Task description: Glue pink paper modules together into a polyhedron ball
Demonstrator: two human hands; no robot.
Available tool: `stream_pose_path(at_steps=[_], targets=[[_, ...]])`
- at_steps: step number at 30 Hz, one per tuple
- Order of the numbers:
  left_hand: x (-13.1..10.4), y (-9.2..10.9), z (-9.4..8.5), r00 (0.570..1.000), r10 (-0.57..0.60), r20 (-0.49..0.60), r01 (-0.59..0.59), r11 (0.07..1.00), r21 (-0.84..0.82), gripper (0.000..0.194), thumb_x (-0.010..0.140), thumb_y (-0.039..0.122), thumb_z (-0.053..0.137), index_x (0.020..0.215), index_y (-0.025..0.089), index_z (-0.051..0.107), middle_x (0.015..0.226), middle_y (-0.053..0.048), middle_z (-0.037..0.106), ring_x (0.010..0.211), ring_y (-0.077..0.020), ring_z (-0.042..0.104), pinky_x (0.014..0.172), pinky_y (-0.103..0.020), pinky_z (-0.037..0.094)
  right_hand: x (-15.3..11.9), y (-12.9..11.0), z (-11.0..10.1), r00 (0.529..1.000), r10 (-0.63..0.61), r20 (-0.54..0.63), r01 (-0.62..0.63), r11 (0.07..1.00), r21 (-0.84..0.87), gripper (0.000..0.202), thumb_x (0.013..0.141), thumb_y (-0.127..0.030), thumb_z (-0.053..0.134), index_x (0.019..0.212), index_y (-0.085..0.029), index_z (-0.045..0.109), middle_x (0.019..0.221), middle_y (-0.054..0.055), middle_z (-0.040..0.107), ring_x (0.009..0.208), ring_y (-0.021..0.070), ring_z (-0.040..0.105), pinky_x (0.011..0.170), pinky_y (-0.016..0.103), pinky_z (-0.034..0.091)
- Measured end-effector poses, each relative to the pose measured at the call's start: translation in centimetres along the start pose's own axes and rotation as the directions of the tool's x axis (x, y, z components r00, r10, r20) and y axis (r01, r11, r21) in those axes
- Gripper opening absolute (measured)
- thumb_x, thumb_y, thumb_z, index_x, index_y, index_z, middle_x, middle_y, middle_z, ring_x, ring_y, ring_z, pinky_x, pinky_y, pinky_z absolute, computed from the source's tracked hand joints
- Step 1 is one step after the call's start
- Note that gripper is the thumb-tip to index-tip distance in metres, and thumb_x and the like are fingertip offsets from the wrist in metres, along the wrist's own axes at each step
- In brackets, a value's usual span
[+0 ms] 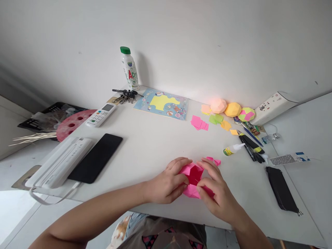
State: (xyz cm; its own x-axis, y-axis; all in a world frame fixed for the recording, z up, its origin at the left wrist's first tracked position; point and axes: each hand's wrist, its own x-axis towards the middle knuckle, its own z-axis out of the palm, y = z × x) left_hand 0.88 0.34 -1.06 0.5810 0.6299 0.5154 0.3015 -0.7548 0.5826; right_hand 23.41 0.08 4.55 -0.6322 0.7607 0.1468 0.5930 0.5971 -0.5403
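The pink paper shell (191, 191) seems light, crushable — best held by its rim, as left hand (169, 181) and right hand (216, 190) do, each grip pinched closed.

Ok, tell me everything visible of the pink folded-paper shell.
The pink folded-paper shell is faceted and hollow, creased panels framing a jagged opening toward the camera, deeper pink inside. The left hand holds its left side, the right hand its right, near the front edge of the white table. Hands hide parts; table contact is unclear.

A white bench (155, 145) against a pale, marked wall (181, 41), light-toned floor (28, 224) below, in soft light.
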Motion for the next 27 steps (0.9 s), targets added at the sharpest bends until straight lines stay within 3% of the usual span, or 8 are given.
stream_pose_path(at_steps=[27], targets=[[-0.13,0.01,0.14,1.0,-0.009,0.004,0.009,1.0,0.018,0.012,0.087,0.011,0.051,0.098,0.015,0.054,0.139,-0.021,0.035,0.133,-0.0354,0.033,0.106,-0.057,0.04,-0.3,-0.07,-0.08,0.998,-0.057,-0.034,0.058,0.998,0.013,0.016,0.088,-0.008,0.052,0.08,-0.021,0.057,0.14,0.009,0.047,0.139,0.0337,0.033,0.108,0.056,0.04]])
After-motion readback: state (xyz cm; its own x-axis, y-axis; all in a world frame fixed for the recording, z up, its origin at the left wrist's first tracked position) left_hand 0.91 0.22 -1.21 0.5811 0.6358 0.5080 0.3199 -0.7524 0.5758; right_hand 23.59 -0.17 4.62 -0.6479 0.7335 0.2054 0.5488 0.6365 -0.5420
